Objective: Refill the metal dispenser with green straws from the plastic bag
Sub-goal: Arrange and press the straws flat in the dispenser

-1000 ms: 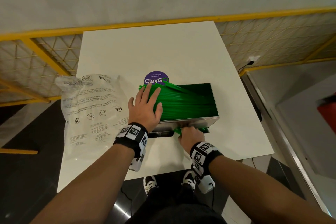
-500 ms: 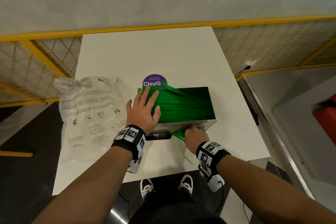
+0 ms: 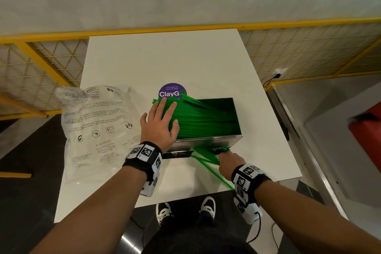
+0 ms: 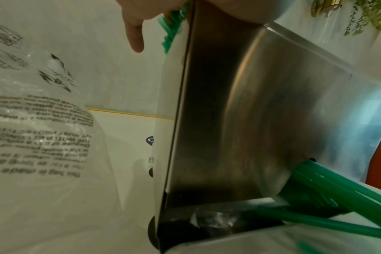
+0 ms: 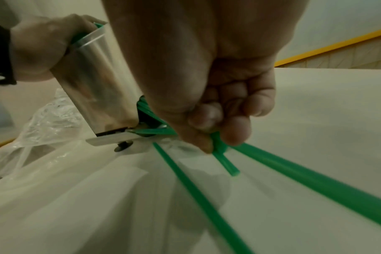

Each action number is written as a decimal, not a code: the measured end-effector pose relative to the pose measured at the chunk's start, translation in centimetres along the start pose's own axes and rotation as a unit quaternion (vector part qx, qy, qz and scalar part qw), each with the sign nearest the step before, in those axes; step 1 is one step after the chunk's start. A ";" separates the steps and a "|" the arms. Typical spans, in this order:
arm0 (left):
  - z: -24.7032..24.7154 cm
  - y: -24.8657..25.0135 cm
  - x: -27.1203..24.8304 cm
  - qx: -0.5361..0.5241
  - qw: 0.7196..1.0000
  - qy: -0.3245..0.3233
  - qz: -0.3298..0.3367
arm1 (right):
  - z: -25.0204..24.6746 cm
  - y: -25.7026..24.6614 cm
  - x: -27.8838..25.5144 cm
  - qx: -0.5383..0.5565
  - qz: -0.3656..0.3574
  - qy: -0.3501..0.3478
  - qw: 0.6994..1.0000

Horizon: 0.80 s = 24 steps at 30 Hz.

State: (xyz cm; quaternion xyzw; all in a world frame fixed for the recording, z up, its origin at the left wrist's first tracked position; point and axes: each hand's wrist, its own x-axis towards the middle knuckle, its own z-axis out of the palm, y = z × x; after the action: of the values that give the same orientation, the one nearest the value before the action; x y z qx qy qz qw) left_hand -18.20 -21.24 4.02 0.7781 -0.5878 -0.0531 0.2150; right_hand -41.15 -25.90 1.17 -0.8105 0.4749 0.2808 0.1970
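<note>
The open metal dispenser stands on the white table, packed with green straws whose left ends stick out past its left rim. My left hand lies flat with straight fingers on top of those straws. My right hand is at the dispenser's front slot, fingers curled round a few green straws that trail toward the table's near edge. More straws jut from the slot. The emptied plastic bag lies flat to the left.
A purple round sticker is on the table behind the dispenser. Yellow mesh railing runs behind and beside the table. A red object sits at the far right. My shoes show below the near table edge.
My right hand has pulled back from the front slot toward the near edge, drawing several straws out with it. The left hand has stayed pressing on the straws.
</note>
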 end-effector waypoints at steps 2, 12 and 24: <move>-0.1 0.0 0.0 -0.002 1.000 0.001 0.001 | -0.2 0.4 -0.1 -0.009 0.003 0.000 1.000; -0.1 -0.1 -0.1 -0.016 1.000 -0.009 -0.004 | 2.5 0.7 -0.4 0.000 0.010 -0.012 1.000; -0.9 -0.1 -0.2 -0.014 0.998 -0.054 -0.009 | 2.6 1.1 1.5 -0.030 -0.031 -0.031 0.999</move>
State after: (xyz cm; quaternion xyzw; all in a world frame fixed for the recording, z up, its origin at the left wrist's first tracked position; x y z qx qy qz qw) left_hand -17.89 -20.78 4.77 0.7762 -0.5908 -0.1049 0.1937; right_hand -42.22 -25.85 -1.82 -0.8213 0.4345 0.3137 0.1956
